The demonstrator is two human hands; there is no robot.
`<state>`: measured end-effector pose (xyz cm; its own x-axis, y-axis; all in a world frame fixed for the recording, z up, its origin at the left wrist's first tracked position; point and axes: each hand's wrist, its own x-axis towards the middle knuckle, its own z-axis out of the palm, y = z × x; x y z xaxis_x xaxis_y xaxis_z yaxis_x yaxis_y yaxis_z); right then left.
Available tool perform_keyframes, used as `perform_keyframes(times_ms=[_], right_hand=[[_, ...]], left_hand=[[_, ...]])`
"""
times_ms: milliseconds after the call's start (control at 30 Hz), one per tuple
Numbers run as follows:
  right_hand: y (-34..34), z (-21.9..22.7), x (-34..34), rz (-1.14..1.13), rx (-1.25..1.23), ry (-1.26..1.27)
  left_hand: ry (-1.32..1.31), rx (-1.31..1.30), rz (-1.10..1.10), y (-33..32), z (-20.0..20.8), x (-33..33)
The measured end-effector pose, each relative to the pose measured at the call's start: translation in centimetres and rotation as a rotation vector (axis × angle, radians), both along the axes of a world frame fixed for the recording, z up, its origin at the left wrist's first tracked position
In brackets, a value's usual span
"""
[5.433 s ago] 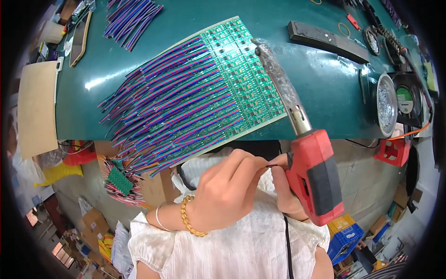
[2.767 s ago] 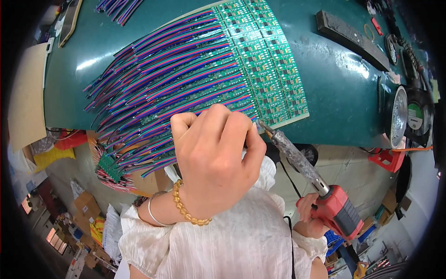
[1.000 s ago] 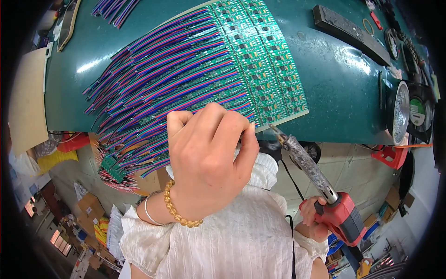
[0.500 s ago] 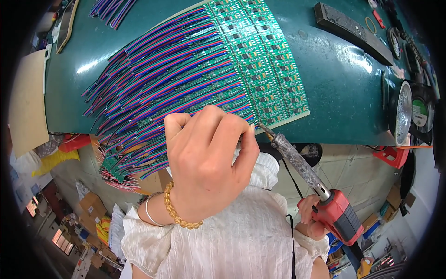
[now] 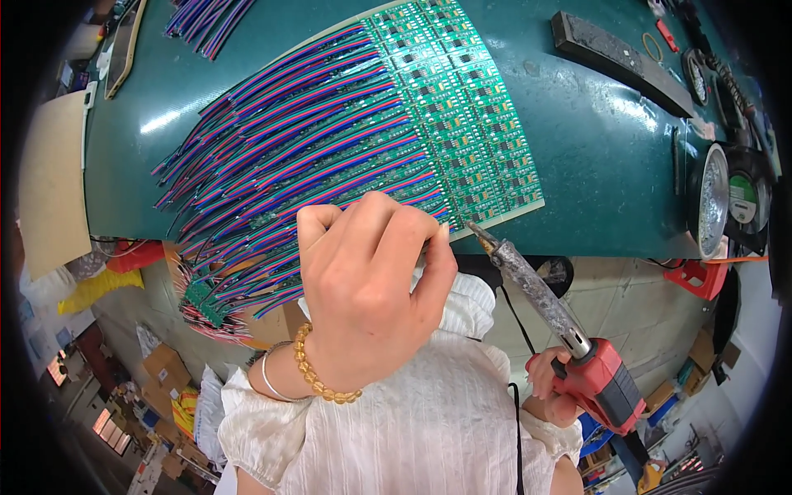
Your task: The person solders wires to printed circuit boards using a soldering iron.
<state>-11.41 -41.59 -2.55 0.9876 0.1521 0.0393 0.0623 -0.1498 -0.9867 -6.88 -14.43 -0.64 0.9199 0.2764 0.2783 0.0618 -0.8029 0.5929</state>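
A green circuit board panel point(image 5: 466, 107) lies on the bench, with rows of coloured wire strips point(image 5: 305, 124) running left from it. My left hand point(image 5: 371, 276) is closed over the panel's near edge, thumb and index pinched at the end of a wire strip; the palm hides most of that strip. In my right hand point(image 5: 551, 386) is a red-handled soldering iron point(image 5: 540, 293), gripped by its handle. Its tip points up and left, close to the near corner of the panel, just right of my left fingertips. Whether the tip touches the board I cannot tell.
On the dark green bench point(image 5: 594, 190) are a long dark metal bar point(image 5: 623, 66), a round metal dish point(image 5: 714, 202) and a black spool point(image 5: 745, 198) at the right. More wire strips point(image 5: 206, 25) lie far left. A wired board bundle point(image 5: 204, 301) hangs near the left front edge.
The soldering iron's tip has shifted slightly right, widening its gap from my left fingertips. The panel appears a little further left in view. Both grips look the same.
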Motion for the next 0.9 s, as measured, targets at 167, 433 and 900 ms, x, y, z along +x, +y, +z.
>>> perform_keyframes(times_ms=[167,433,900], right_hand=[[-1.7,-0.5,4.0,0.558,0.068,0.131],[3.8,0.2,5.3,0.073,0.379,0.192],[10.3,1.7,11.1,0.198,0.397,0.061]], left_hand=[[0.0,0.004,-0.003,0.5,-0.4,0.5],[0.016,0.022,-0.044,1.5,1.6,-0.6],[-0.106,0.351,0.043,19.3,-0.5,11.2]])
